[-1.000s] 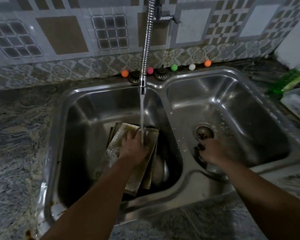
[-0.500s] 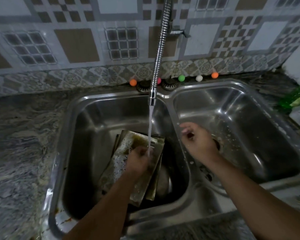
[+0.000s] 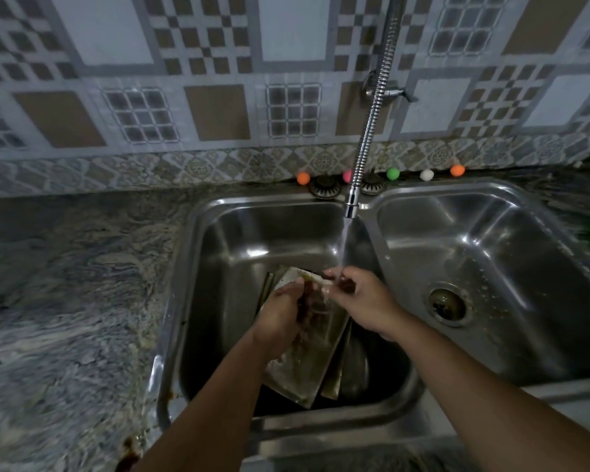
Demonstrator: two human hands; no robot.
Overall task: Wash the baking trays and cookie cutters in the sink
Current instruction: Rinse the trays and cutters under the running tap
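Patterned tiles back a marbled counter, and set into it we have a steel double sink. Water runs from the coiled spring faucet straight down into the left basin. That's where the baking trays are, a grimy stack leaning across the basin floor toward its right wall. Both hands meet right under the stream, above the trays' far edge. Our left hand has its fingers curled round a small clear ring-shaped piece, likely a cookie cutter, though it's too blurred and wet to be sure. Our right hand comes in from the right, fingers bent and pinching that same piece at its top. Over in the right basin, only the drain shows. Along the sink's back edge sit two strainer caps and a row of small coloured balls.
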